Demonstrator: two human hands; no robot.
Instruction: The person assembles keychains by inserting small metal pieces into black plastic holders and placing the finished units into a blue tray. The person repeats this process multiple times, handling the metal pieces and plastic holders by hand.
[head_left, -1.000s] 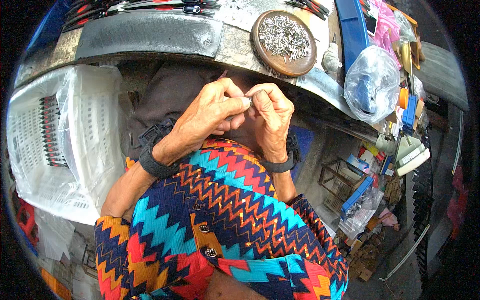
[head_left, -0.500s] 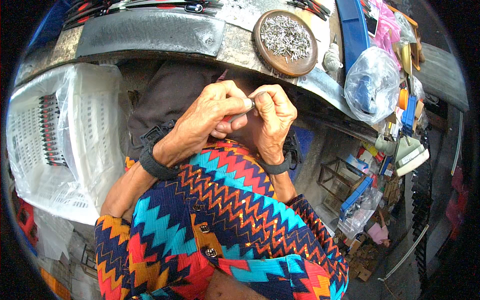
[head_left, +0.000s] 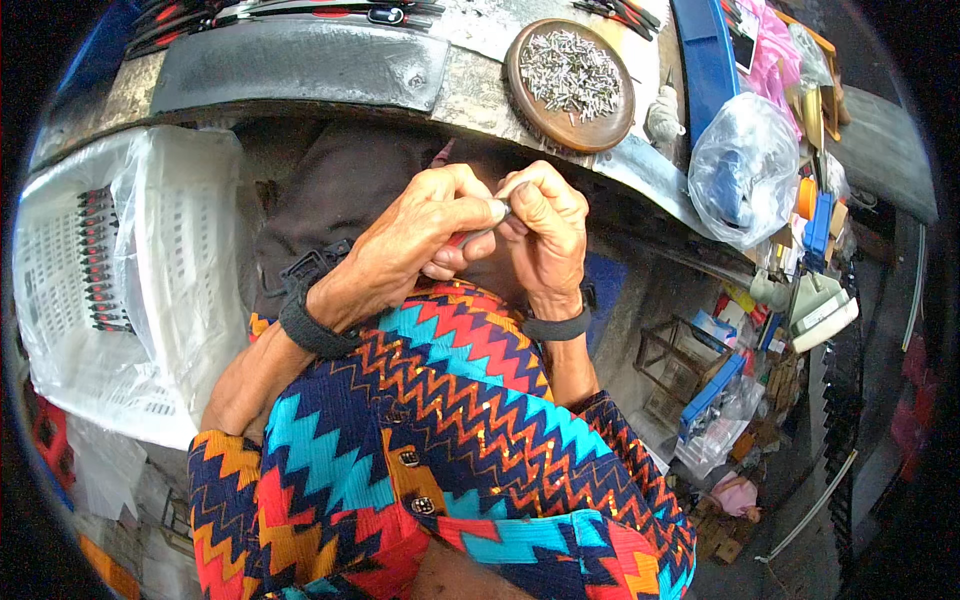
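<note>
Where the bench (head_left: 475,88) ends, along its near edge, the person works over their own lap rather than on its top. Next in size comes the plastic-lined white crate (head_left: 208,190), just off the bench's near left corner, then the long blue bin (head_left: 705,70) toward the right end. Close to the near edge, right of its middle, sits a round wooden bowl (head_left: 572,137). Both hands meet in front of that edge, lower than the bowl and to its left. The left hand (head_left: 440,215) has its grip closed around a slim red and grey piece (head_left: 466,237), mostly hidden by the fingers; the right hand (head_left: 548,225) has thumb and fingers pinched together at its end, on a small dark bit (head_left: 505,204) too covered to make out. Smallest are the loose silvery pins (head_left: 570,75) heaped in the bowl, within easy reach. The step in hand looks like fine fingertip work, fitting or turning something at the piece's tip. By my judgement, the next move calls for a firm left hold and a small, careful push or twist from the right, since so tiny a bit could slip.
</note>
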